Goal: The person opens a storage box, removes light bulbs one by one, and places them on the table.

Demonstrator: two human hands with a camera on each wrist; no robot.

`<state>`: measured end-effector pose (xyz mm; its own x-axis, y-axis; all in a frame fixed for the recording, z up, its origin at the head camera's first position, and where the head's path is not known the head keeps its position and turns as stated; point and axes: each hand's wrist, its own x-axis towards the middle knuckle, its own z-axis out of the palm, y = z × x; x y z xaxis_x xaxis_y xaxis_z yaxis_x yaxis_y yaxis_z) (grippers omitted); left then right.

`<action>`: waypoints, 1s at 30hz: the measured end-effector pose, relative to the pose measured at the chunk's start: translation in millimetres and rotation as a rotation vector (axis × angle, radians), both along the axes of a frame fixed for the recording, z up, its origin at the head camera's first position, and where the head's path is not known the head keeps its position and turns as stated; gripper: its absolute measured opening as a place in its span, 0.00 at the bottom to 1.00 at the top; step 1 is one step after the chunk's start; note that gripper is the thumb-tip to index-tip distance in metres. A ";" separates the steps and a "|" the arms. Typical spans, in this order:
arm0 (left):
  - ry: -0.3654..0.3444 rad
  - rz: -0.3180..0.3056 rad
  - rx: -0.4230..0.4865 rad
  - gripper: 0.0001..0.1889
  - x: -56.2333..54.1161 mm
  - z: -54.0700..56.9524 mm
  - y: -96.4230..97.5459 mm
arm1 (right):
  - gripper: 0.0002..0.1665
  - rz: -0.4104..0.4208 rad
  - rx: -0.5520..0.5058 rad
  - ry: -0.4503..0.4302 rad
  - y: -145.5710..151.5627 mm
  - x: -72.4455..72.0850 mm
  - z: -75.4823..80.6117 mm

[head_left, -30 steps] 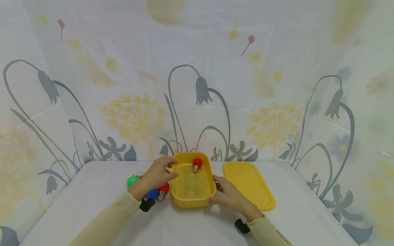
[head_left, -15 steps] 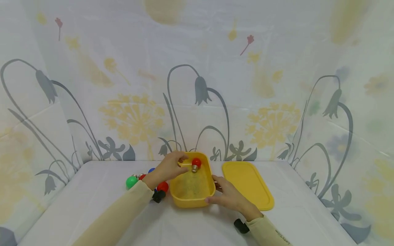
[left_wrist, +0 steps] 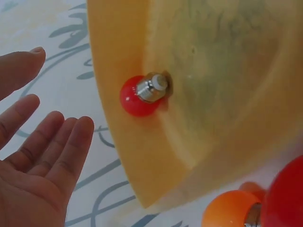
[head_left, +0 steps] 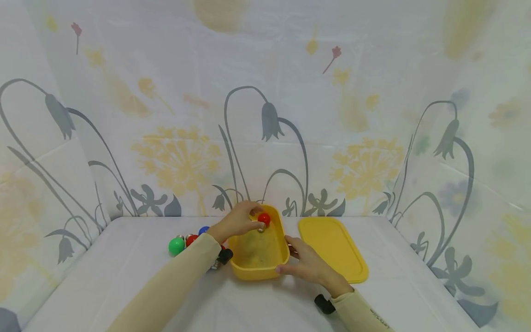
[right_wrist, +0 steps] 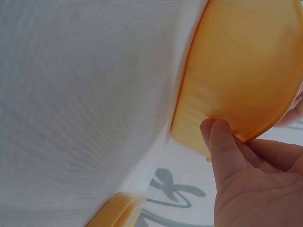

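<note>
A yellow plastic box stands in the middle of the table in the head view. One red light bulb with a metal screw base leans in its far end, base toward me. My left hand reaches over the box's left side with fingers spread, close to that bulb. In the left wrist view the hand holds nothing and is apart from the bulb. Against the box's near right corner rests my right hand, thumb at the front, fingers along the right wall, touching the outside.
A flat yellow lid lies right of the box. Left of it are several bulbs, partly behind my left arm: a green bulb, a blue bulb, an orange bulb and red ones. A patterned curtain rises behind.
My left hand has moved right and slightly away from me, from the box's left rim to over its far end by the red bulb. The right hand and box have stayed put.
</note>
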<state>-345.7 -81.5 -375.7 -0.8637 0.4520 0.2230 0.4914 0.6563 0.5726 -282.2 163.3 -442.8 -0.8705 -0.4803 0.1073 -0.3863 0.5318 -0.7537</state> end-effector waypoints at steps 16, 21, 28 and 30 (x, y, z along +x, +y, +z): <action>-0.157 0.083 -0.013 0.25 -25.7 -16.9 22.1 | 0.57 0.006 0.001 0.012 -0.3 0.7 1.9; -0.191 0.097 -0.019 0.27 -33.5 -23.2 23.9 | 0.57 0.011 -0.014 0.003 -0.3 -0.6 0.3; -0.160 0.044 -0.035 0.28 -39.6 -31.1 23.6 | 0.58 0.006 -0.016 -0.001 0.8 1.5 1.2; -0.133 0.021 -0.038 0.28 -41.2 -34.0 23.8 | 0.59 0.003 -0.010 0.001 1.0 1.4 1.4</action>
<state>-386.9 -57.7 -409.7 -0.8940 0.4393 0.0888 0.3983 0.6880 0.6067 -280.8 164.2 -441.5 -0.8692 -0.4814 0.1127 -0.3881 0.5232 -0.7587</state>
